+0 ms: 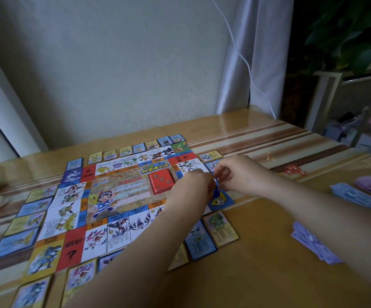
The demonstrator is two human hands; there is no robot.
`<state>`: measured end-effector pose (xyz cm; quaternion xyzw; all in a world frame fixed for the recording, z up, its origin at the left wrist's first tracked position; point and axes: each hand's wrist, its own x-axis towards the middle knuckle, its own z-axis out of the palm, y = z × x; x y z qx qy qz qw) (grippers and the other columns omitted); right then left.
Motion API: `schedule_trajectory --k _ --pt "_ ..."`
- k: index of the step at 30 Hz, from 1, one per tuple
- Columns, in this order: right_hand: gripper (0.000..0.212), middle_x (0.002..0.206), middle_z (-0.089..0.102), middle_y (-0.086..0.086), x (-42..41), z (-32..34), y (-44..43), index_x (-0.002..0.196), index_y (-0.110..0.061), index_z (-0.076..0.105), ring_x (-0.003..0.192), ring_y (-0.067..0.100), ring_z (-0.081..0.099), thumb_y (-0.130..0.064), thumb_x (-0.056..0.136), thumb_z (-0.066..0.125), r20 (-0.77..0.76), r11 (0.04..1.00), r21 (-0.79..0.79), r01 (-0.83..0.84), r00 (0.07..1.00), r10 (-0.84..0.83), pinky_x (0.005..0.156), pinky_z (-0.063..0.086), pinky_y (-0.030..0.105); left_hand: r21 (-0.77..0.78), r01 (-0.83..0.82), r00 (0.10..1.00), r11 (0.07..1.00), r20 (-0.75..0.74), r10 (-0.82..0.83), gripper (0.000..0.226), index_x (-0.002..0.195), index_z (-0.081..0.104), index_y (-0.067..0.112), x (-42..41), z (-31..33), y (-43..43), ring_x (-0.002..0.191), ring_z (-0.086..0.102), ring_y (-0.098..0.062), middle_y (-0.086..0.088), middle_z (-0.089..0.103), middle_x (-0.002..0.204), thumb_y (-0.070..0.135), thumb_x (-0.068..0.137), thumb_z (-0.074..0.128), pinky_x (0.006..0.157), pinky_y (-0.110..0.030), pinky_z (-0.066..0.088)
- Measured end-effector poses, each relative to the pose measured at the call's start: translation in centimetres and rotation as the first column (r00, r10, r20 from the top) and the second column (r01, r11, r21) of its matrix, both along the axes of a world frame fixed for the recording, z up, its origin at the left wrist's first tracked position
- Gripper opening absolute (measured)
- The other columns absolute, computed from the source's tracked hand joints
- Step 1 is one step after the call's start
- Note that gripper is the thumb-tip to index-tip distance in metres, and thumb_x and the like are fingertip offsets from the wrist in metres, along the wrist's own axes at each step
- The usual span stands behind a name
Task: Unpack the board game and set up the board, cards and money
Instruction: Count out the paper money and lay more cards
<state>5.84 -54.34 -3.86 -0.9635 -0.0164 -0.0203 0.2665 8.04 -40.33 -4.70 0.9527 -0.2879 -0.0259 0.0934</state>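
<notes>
Purple notes (313,245) lie nearest on the table (257,274), right of the unfolded board (122,196) ringed by cards (221,228). Over its right edge the left hand (191,185) and right hand (231,174) meet, fingers curled, pinching what seems a small blue token (215,192); beyond, a red deck (161,180) reads "机会卡".

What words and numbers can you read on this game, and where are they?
"机会卡" with "?" marks: on the red card stack in the middle of the board.
"?": on the red square along the board's near edge.
"财富保卫战", as it seems: the blue title.
Too blurred to read: property cards, money, prices on squares.
</notes>
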Motion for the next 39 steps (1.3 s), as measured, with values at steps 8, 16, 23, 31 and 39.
schedule_trajectory --k 8,16,23,31,39 --pt "0.022 0.076 0.059 -0.012 -0.4 0.4 -0.6 0.095 -0.018 0.066 0.074 0.006 0.059 -0.012 0.077 0.076 -0.004 1.000 0.001 0.011 1.000 -0.011 0.068 0.048 0.019 -0.124 -0.003 0.998 0.992 0.056 0.010 0.021 0.113 0.060 0.015 -0.4 -0.4 0.6 0.095 0.060 -0.024 -0.004 0.054 0.114 0.012 0.092 0.057 0.081 -0.040 0.053" --pt "0.010 0.080 0.067 -0.008 -3.9 4.1 -4.2 0.087 -0.019 0.070 0.072 0.006 0.061 -0.012 0.080 0.072 0.007 0.994 -0.078 0.081 0.997 -0.081 0.058 0.042 0.010 -0.141 0.065 0.968 0.988 0.250 -0.028 0.018 0.108 0.060 0.028 -4.5 2.0 0.1 0.091 0.062 -0.016 0.008 0.057 0.112 0.020 0.096 0.049 0.069 -0.032 0.053" --pt "0.023 0.082 0.072 0.008 -10.6 4.9 -6.9 0.087 -0.011 0.072 0.068 0.016 0.061 -0.033 0.085 0.067 -0.243 0.942 -0.318 0.106 0.951 -0.189 0.062 0.049 0.028 -0.200 0.169 0.981 0.965 -0.063 -0.185 0.021 0.110 0.066 0.020 -10.4 1.0 -3.7 0.101 0.062 -0.017 0.002 0.066 0.112 0.019 0.093 0.054 0.087 -0.033 0.051" --pt "0.038 0.066 0.051 0.005 -13.4 3.2 -6.9 0.066 -0.011 0.051 0.062 0.019 0.051 -0.042 0.083 0.067 -0.297 0.870 -0.478 0.119 0.910 -0.288 0.053 0.038 0.029 -0.017 0.246 0.967 0.969 -0.059 -0.246 0.032 0.125 0.057 0.035 -13.6 -1.7 -4.9 0.112 0.052 -0.022 0.000 0.051 0.127 0.024 0.098 0.043 0.090 -0.039 0.048" --pt "0.038 0.070 0.055 0.005 -12.1 3.2 -5.6 0.080 -0.007 0.054 0.056 0.017 0.050 -0.041 0.080 0.072 -0.440 0.851 -0.516 0.100 0.821 -0.364 0.050 0.040 0.025 0.002 0.308 0.951 0.951 0.000 -0.308 0.037 0.136 0.046 0.039 -14.0 -2.2 -4.0 0.122 0.040 -0.021 0.004 0.044 0.135 0.038 0.099 0.037 0.095 -0.035 0.040"
